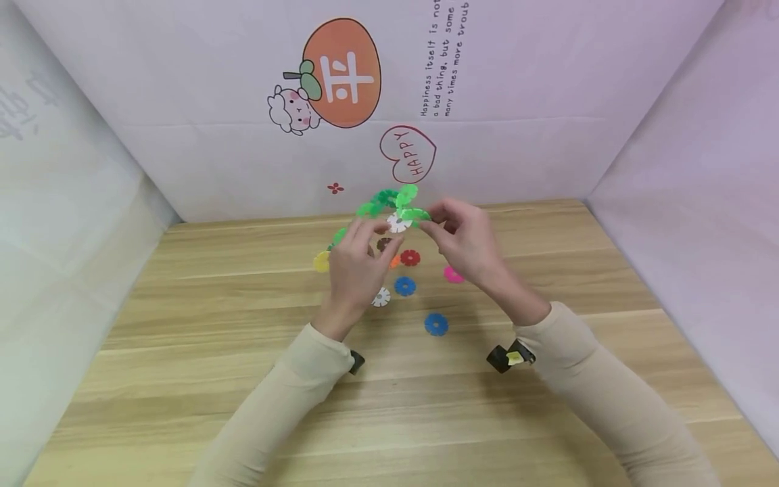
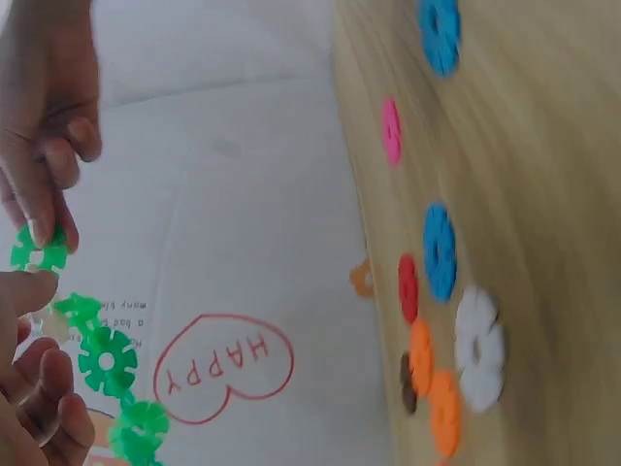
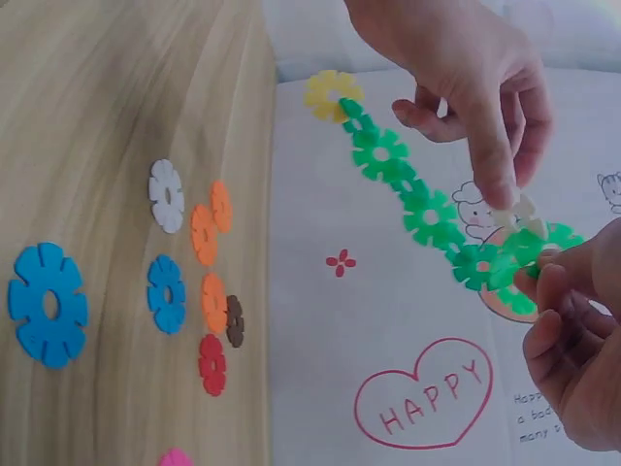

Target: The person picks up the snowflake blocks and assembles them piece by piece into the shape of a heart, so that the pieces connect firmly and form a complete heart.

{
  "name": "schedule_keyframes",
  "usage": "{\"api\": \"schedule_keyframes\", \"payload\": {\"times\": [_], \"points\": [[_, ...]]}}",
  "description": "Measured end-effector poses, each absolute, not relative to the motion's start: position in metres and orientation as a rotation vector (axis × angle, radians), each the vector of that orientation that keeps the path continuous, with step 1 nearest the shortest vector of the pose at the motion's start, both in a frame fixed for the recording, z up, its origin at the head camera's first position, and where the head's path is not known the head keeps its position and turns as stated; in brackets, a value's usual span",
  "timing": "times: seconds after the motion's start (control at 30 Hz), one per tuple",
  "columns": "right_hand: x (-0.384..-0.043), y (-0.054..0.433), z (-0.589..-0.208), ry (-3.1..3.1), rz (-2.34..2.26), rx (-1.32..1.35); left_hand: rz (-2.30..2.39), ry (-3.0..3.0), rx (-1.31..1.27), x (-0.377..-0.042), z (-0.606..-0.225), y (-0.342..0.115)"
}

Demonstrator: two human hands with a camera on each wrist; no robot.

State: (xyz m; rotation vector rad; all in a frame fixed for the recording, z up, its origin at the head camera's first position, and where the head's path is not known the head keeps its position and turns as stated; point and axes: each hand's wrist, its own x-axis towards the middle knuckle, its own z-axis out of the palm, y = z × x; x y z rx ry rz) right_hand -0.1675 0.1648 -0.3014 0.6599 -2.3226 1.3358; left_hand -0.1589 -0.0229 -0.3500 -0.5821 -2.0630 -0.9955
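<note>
A chain of interlocked green notched discs (image 3: 430,216) hangs in the air between both hands, with a yellow disc (image 3: 333,95) at its far end. My left hand (image 1: 359,264) pinches a white notched disc (image 1: 399,223) near the chain's upper end. On the other side, my right hand (image 1: 467,233) grips a light green disc (image 1: 416,215) between thumb and fingertips. White and light green discs meet closely; whether they are joined cannot be told. In the left wrist view, the right hand's fingers hold the green disc (image 2: 39,250) from above.
Loose discs lie on the wooden table (image 1: 243,379) below the hands: blue (image 1: 435,325), another blue (image 1: 405,286), white (image 1: 381,297), red (image 1: 410,258), pink (image 1: 453,274), brown (image 3: 235,320) and several orange (image 3: 203,234). A printed white cloth (image 1: 517,101) stands behind, with pale sides left and right.
</note>
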Motion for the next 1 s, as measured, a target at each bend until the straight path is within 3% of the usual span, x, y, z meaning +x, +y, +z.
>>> {"api": "schedule_keyframes", "payload": {"times": [0.2, 0.4, 0.6, 1.0], "points": [[-0.170, 0.167, -0.318, -2.198, 1.444, 0.636, -1.899, -2.035, -0.339, -0.137, -0.357, -0.013], [-0.166, 0.165, -0.327, -2.189, 1.483, 0.646, -2.528, -1.800, -0.051, -0.143, -0.355, -0.011], [-0.158, 0.161, -0.326, -2.191, 1.582, 0.676, -2.626, -1.809, 0.069, -0.151, -0.356, -0.017], [-0.178, 0.170, -0.362, -2.220, 1.635, 0.679, -2.527, -1.872, 0.093, -0.160, -0.360, -0.018]]}}
